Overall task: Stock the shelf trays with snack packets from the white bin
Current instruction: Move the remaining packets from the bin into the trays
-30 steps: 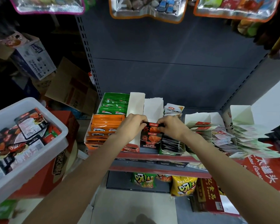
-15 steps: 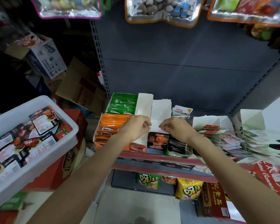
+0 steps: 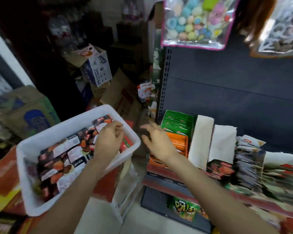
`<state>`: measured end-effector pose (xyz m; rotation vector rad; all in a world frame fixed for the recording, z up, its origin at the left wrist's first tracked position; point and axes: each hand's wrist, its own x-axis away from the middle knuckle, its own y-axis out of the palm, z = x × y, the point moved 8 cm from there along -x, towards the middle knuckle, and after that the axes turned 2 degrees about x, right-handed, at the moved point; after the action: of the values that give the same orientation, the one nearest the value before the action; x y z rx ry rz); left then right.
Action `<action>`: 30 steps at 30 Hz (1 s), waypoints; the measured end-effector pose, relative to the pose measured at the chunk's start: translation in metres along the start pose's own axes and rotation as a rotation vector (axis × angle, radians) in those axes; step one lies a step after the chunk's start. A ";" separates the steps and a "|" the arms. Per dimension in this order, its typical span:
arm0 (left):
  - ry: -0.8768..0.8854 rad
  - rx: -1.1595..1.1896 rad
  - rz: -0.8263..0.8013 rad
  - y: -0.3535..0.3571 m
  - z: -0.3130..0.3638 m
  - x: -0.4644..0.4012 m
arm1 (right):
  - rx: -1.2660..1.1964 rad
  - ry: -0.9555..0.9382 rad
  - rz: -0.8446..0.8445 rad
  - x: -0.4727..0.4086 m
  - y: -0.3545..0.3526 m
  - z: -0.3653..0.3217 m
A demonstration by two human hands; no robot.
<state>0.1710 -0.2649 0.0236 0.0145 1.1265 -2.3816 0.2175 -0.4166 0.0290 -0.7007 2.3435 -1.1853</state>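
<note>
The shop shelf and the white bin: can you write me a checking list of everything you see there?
surface: red-edged shelf holding trays of packets.
job's things: white bin full of dark snack packets; orange packets, green packets, one dark packet in front of white dividers.
clutter: cardboard boxes stacked behind the bin.
hands: left hand in the bin, fingers curled, grip unclear; right hand open, between bin and shelf.
cables: nothing seen.
surroundings: hanging toy bag; blurry.
</note>
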 end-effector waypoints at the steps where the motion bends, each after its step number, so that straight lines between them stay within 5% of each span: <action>1: -0.030 -0.048 -0.005 -0.010 -0.024 -0.006 | 0.011 -0.008 -0.034 -0.013 0.020 -0.015; 12: 0.037 -0.435 -0.657 -0.004 -0.189 -0.043 | 0.240 0.208 -0.400 -0.104 0.173 -0.061; 17: 0.043 -0.288 -0.541 -0.015 -0.193 -0.054 | 0.569 0.086 -0.476 -0.114 0.183 -0.073; 23: -0.147 0.031 -0.433 -0.034 -0.205 -0.062 | 0.794 -0.014 -0.485 -0.115 0.197 -0.075; 26: -0.207 0.145 -0.429 -0.038 -0.208 -0.058 | 0.620 0.001 -0.422 -0.119 0.179 -0.076; 30: -0.252 0.307 -0.331 -0.044 -0.201 -0.057 | -0.082 0.157 -0.114 -0.116 0.135 -0.078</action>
<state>0.1616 -0.0700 -0.0642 -0.3837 0.6800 -2.7310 0.2308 -0.2303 -0.0231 -0.8047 2.5236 -1.2394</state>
